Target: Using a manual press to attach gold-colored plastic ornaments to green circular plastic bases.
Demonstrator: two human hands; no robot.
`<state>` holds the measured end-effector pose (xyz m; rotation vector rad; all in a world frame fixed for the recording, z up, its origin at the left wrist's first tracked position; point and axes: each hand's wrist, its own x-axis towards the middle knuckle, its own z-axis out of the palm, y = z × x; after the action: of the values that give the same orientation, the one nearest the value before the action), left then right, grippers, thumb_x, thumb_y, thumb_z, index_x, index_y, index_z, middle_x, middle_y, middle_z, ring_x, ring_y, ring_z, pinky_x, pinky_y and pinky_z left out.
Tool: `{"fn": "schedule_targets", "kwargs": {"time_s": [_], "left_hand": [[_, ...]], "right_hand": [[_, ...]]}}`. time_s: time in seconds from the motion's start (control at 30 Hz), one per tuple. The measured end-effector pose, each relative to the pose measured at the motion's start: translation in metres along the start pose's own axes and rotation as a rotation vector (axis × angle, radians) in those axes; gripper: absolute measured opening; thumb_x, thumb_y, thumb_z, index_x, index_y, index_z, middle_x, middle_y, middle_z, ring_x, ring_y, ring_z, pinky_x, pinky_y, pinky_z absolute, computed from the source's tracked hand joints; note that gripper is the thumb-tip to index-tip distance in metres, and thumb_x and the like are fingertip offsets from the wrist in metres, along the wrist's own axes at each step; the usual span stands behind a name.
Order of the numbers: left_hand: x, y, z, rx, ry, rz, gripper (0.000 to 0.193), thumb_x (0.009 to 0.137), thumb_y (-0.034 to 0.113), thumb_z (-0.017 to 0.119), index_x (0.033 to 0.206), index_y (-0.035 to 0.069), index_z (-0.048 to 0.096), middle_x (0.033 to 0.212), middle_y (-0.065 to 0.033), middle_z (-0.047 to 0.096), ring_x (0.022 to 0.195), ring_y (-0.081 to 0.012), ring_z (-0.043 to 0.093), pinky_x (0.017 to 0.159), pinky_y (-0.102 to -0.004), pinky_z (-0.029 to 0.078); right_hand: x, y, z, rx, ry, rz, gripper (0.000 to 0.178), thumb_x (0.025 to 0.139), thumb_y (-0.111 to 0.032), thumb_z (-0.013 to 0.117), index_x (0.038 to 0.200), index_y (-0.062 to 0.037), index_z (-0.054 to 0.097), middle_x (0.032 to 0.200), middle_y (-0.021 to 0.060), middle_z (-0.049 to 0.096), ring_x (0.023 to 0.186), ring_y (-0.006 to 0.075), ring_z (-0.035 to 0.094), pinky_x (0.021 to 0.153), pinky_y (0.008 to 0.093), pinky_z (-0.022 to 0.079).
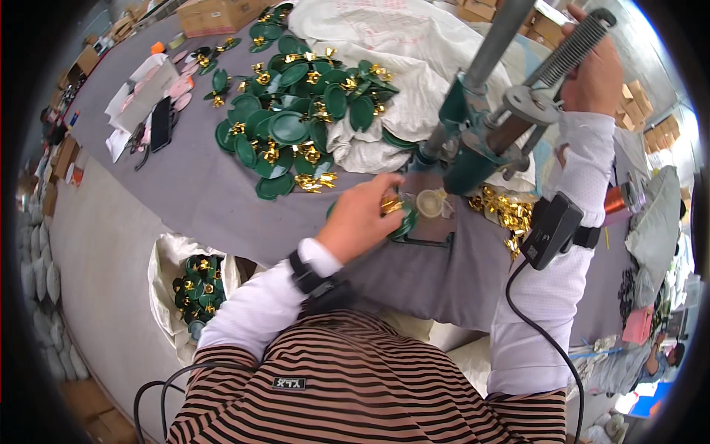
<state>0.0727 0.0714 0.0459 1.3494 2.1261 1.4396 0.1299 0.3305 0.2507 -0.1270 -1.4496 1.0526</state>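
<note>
My left hand (362,214) pinches a green plastic disc (404,222) with a gold foil piece (390,203) on it. The disc is just left of a pale round seat (430,202) at the foot of a green hand press (473,159). My right hand (594,78) is raised beside the press's coil spring (573,52), its fingers curled against the upper part of the press. Exactly which part it grips is hidden behind the spring. Gold foil clips (510,214) lie heaped to the right of the press base.
Green discs (288,127) with gold clips lie piled on the grey cloth-covered table (200,192) by a white sack (370,29). A phone (160,123) and white box (144,92) sit left. An open sack (166,288) of finished pieces stands below. A copper-coloured spool (617,200) is at right.
</note>
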Motion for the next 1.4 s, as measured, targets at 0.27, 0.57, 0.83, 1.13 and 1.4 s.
{"fn": "schedule_targets", "kwargs": {"time_s": [0.27, 0.57, 0.83, 1.13, 1.4], "left_hand": [[-0.025, -0.045, -0.033, 0.510, -0.292, -0.028, 0.022, 0.084, 0.026, 0.060, 0.096, 0.008, 0.061, 0.076, -0.0130, 0.067, 0.072, -0.0369, 0.064, 0.065, -0.0460, 0.051], [-0.122, -0.029, -0.188, 0.517, -0.414, -0.332, 0.024, 0.086, 0.026, 0.062, 0.100, 0.007, 0.066, 0.086, -0.0150, 0.069, 0.079, -0.0358, 0.066, 0.068, -0.0419, 0.052], [-0.102, -0.059, -0.175, 0.775, -0.008, -0.066, 0.025, 0.077, 0.018, 0.073, 0.097, 0.007, 0.062, 0.095, -0.0117, 0.064, 0.089, -0.0337, 0.061, 0.076, -0.0439, 0.051], [-0.057, -0.098, -0.153, 0.523, 0.242, 0.085, 0.020, 0.082, 0.009, 0.071, 0.100, 0.006, 0.064, 0.076, -0.0061, 0.063, 0.070, -0.0242, 0.059, 0.064, -0.0361, 0.049], [-0.061, -0.073, -0.088, -0.355, -0.037, -0.535, 0.028, 0.086, 0.010, 0.070, 0.110, 0.001, 0.061, 0.069, 0.0000, 0.057, 0.060, -0.0090, 0.054, 0.056, -0.0245, 0.047]], "right_hand": [[0.007, -0.005, 0.001, 0.047, 0.006, 0.164, 0.026, 0.098, -0.016, 0.049, 0.112, 0.0024, 0.061, 0.079, 0.0040, 0.061, 0.061, 0.0076, 0.052, 0.048, 0.0181, 0.033], [0.020, 0.021, -0.028, -0.037, -0.087, 0.073, 0.025, 0.091, -0.009, 0.059, 0.114, -0.0064, 0.069, 0.073, -0.0069, 0.056, 0.054, 0.0009, 0.035, 0.047, 0.0196, 0.023], [0.018, 0.016, -0.018, -0.005, -0.039, 0.112, 0.025, 0.088, -0.008, 0.063, 0.112, -0.0055, 0.070, 0.075, -0.0084, 0.058, 0.053, -0.0011, 0.037, 0.046, 0.0181, 0.023], [0.020, 0.015, -0.026, -0.008, -0.033, 0.145, 0.025, 0.089, -0.010, 0.062, 0.112, -0.0038, 0.070, 0.078, -0.0050, 0.062, 0.053, 0.0006, 0.038, 0.047, 0.0196, 0.024], [0.019, 0.007, -0.027, -0.061, -0.113, 0.153, 0.039, 0.101, -0.023, 0.052, 0.128, 0.0054, 0.054, 0.096, 0.0043, 0.060, 0.077, 0.0082, 0.056, 0.064, 0.0171, 0.043]]}}
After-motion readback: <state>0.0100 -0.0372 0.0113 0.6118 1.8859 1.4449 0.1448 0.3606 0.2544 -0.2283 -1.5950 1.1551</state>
